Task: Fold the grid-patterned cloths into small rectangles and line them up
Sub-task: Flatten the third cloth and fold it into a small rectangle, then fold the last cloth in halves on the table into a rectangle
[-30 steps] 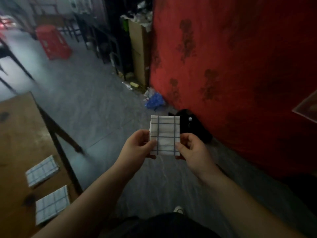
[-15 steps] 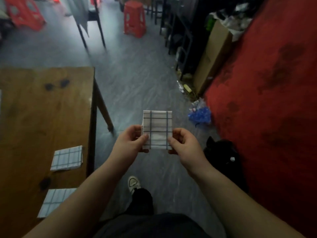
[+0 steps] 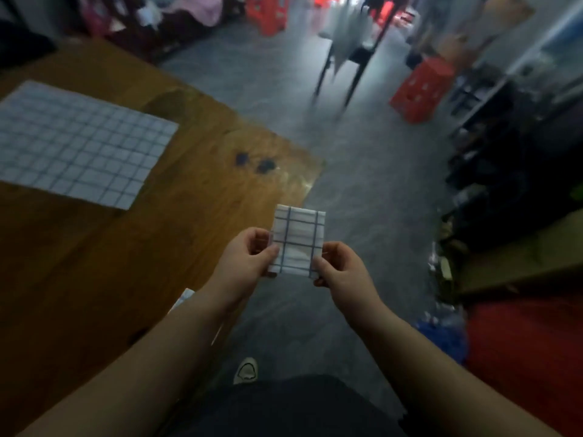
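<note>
We see a brown wooden table (image 3: 195,216) filling the left side. A large grid-patterned cloth (image 3: 75,152) lies spread flat on its far left part, and two dark stains (image 3: 252,162) mark the wood near the far corner. At the near edge we glimpse a corner of a small folded cloth (image 3: 184,296), mostly hidden. Beside the table, the grey floor (image 3: 372,190) carries a red stool (image 3: 422,86).

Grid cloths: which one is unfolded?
The large cloth lying flat on the table; the small cloth pinched by left hand and right hand is folded.

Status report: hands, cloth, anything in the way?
Left hand and right hand pinch folded cloth, midair at table edge. Unfolded cloth flat on table. Nothing seen blocking.
</note>
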`<move>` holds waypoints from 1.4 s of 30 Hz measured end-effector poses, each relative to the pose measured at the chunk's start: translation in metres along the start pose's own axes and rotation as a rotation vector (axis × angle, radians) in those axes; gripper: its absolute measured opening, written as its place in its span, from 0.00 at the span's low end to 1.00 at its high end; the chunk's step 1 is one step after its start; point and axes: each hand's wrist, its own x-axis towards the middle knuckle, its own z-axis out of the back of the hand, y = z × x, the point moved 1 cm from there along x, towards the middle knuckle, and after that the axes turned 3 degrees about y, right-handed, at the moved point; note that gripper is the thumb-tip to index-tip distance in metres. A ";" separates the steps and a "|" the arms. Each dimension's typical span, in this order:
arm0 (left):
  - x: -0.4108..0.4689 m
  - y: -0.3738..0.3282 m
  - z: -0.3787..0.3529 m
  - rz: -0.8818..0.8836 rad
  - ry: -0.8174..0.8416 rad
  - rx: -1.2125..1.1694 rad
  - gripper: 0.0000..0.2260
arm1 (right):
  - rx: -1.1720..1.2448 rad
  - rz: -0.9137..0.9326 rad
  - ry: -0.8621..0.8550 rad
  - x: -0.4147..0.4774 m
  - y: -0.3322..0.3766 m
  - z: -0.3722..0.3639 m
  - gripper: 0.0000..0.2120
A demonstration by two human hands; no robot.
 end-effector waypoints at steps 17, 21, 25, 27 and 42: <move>0.073 0.069 0.019 0.318 -0.874 -0.072 0.06 | -0.560 0.031 0.831 0.207 0.003 -0.072 0.06; 0.088 0.098 0.003 0.502 -1.013 -0.037 0.06 | -0.743 0.066 0.959 0.237 -0.017 -0.085 0.10; 0.102 0.123 -0.012 0.688 -1.154 0.017 0.09 | -0.863 0.190 0.997 0.247 -0.045 -0.093 0.06; 0.109 0.131 -0.019 0.728 -1.166 0.096 0.09 | -0.973 0.358 1.070 0.251 -0.060 -0.093 0.04; 0.091 0.119 -0.049 0.730 -0.938 0.668 0.13 | -1.391 0.871 1.256 0.265 -0.047 -0.080 0.22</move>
